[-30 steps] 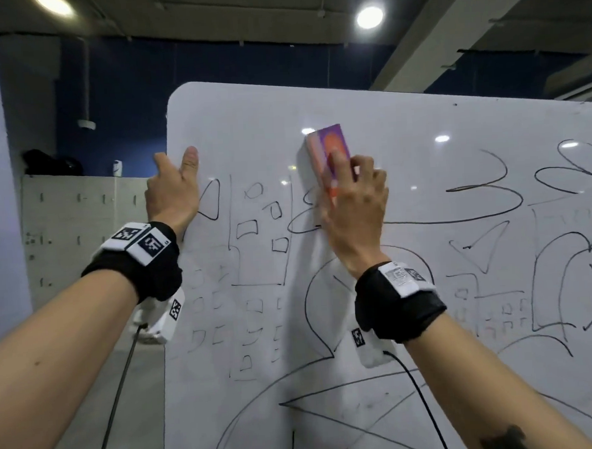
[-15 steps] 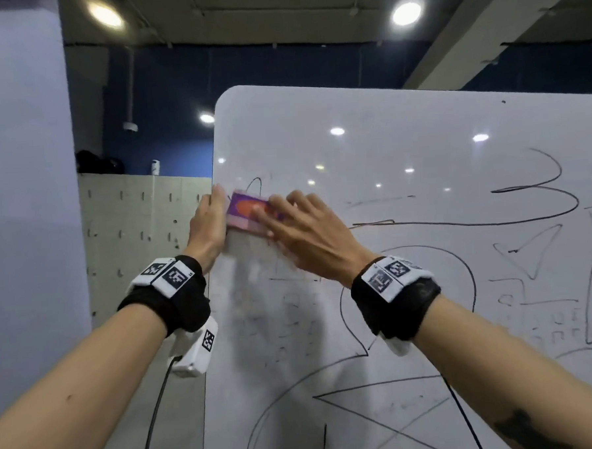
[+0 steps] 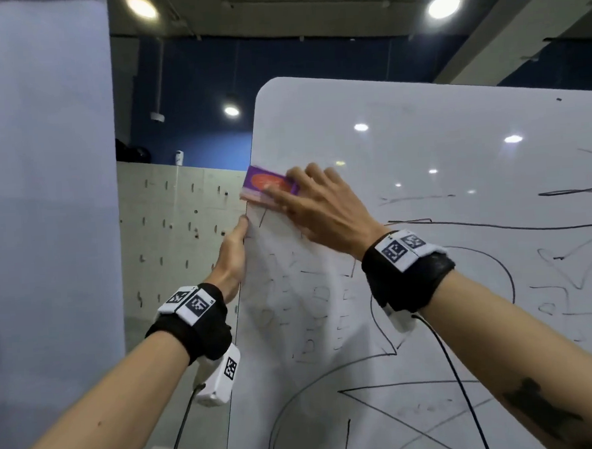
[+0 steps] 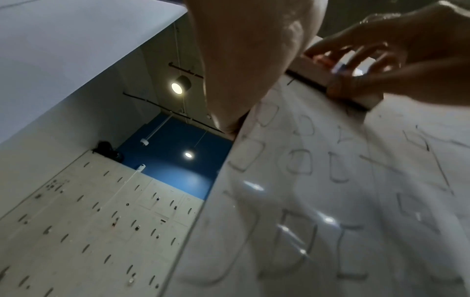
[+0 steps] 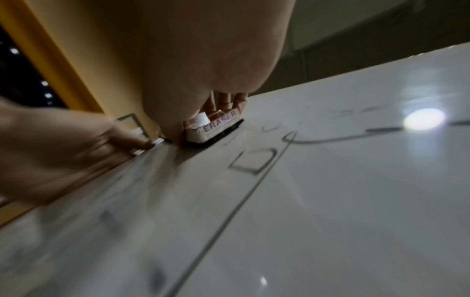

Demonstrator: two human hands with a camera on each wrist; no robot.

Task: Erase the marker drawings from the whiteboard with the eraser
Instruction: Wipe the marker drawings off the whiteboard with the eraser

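The whiteboard (image 3: pixel 428 286) stands upright, covered in black marker drawings (image 3: pixel 459 229); the small shapes near its left side are smeared and faint. My right hand (image 3: pixel 312 203) holds the purple and orange eraser (image 3: pixel 268 186) flat against the board at its left edge, fingers over its back. In the right wrist view the eraser (image 5: pixel 218 124) shows its ERASER label, with its dark felt against the board. My left hand (image 3: pixel 234 251) grips the board's left edge just below the eraser, thumb on the front face.
A pale wall (image 3: pixel 46 203) rises close on the left. Behind the board's left edge runs a low white pegboard partition (image 3: pixel 178 230), with a dark blue wall and ceiling lamps beyond. Cables hang from both wrist cameras.
My right hand has swept the eraser leftwards from the board's upper middle to its left edge, fading the small shapes there. My left hand now sits lower on the edge, under the eraser.
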